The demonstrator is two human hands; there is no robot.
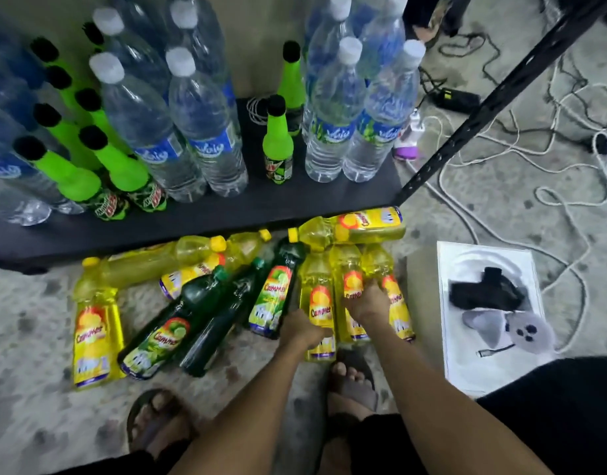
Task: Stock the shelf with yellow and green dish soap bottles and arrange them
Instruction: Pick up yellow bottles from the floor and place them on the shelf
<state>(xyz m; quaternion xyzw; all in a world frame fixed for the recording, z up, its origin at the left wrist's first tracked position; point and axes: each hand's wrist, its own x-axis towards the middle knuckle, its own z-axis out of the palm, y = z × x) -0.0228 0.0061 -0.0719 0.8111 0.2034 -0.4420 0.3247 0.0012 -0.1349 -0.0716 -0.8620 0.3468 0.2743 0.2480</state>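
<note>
head view: my left hand (304, 329) grips one yellow soap bottle (320, 305) lying on the floor (31, 303) below the shelf's front edge (192, 217); my right hand (367, 303) grips its neighbour (351, 279); i should lift both together, upright.

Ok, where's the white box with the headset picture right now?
In the head view, the white box lies flat on the floor at the right, just beyond the right hand and the yellow bottles.
</note>
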